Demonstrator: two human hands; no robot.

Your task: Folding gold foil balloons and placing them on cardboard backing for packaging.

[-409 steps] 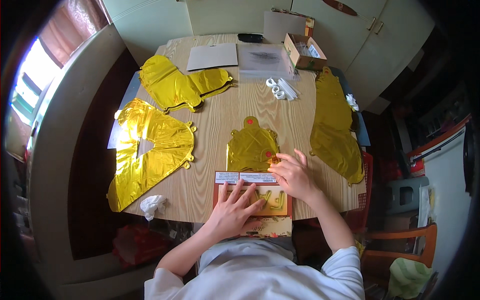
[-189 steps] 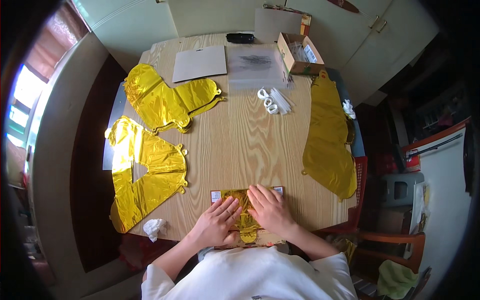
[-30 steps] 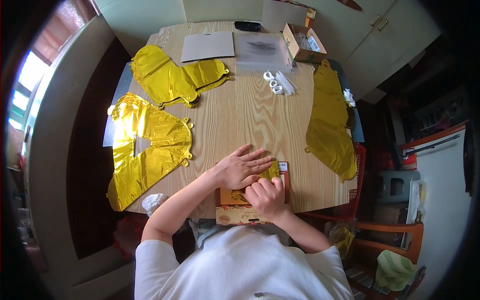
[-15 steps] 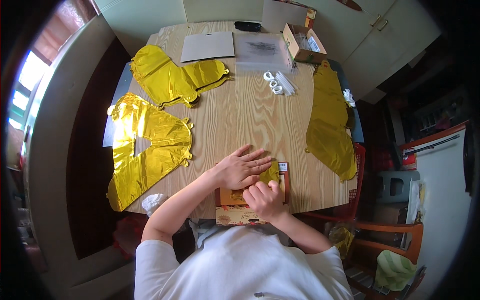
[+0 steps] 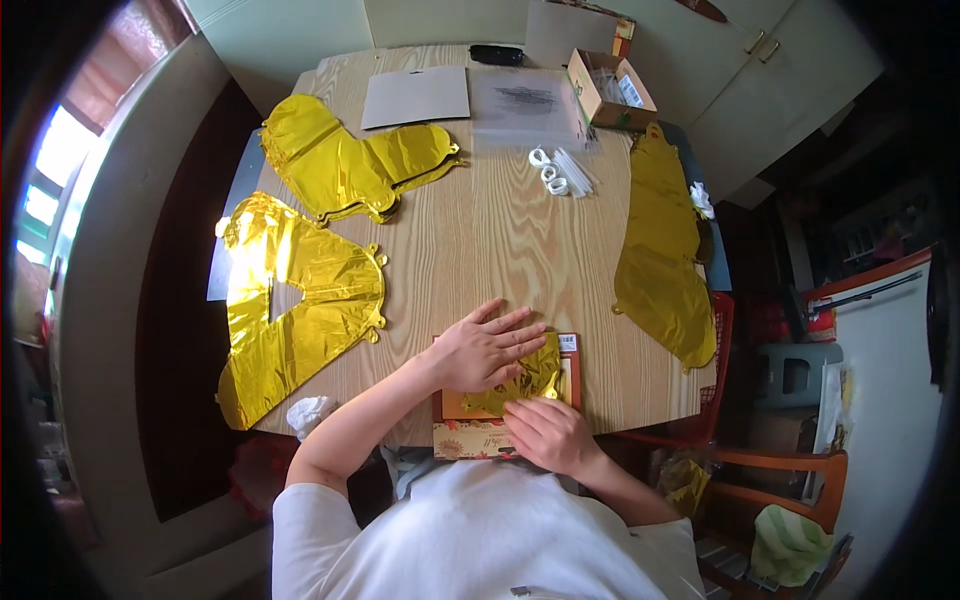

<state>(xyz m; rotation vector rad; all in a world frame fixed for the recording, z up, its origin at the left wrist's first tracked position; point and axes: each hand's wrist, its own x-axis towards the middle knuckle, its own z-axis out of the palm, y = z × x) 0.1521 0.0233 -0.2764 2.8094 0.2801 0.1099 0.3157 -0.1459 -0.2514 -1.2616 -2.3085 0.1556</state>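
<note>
A folded piece of gold foil balloon point(image 5: 541, 370) lies on an orange and brown printed package card point(image 5: 470, 440) at the table's near edge. My left hand point(image 5: 490, 350) rests palm down across the foil, its fingers stretched and spread, hiding part of it. Against the foil's lower edge lies my right hand point(image 5: 548, 435), fingers extended side by side over the card. Its fingertips touch the foil and card, and its thumb side faces the foil.
Flat gold foil balloons lie at the upper left point(image 5: 350, 160), left point(image 5: 300, 290) and right point(image 5: 665, 240). Toward the back are white ribbon rolls point(image 5: 549, 173), clear straws point(image 5: 574, 172), a grey card point(image 5: 416, 97), a clear plastic sheet point(image 5: 525, 110), an open box point(image 5: 612, 90) and a black case point(image 5: 496, 54). Crumpled white tissue point(image 5: 310, 414) sits near left.
My right hand has gone from a closed grip on the foil to extended fingers lower down on its near edge. More of the foil shows. My left hand stays flat on it.
</note>
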